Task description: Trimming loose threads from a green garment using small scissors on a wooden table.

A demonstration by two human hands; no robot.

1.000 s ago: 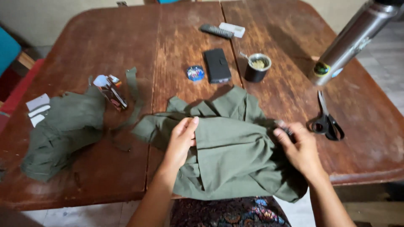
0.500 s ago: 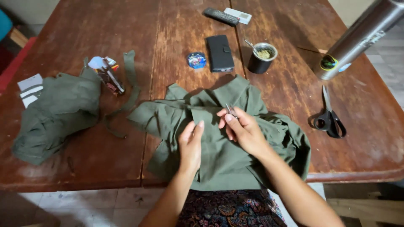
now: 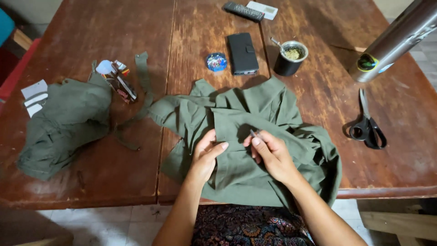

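right hand (image 3: 273, 155) is pinching a small needle-like thing (image 3: 253, 133) between thumb and forefinger, tip pointing up-left, hovering right over the olive fabric (image 3: 255, 114) lying mid-bench (image 3: 91, 27); left hand (image 3: 207, 152) is pressing the fold just beside it, fingers together

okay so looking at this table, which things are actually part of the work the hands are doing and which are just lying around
In use: olive green fabric, flattened by the left hand; small thin metal tool, pinched in the right hand.

Lying about: scissors, second fabric pile, black wallet, cup with straw, steel flask, remote.
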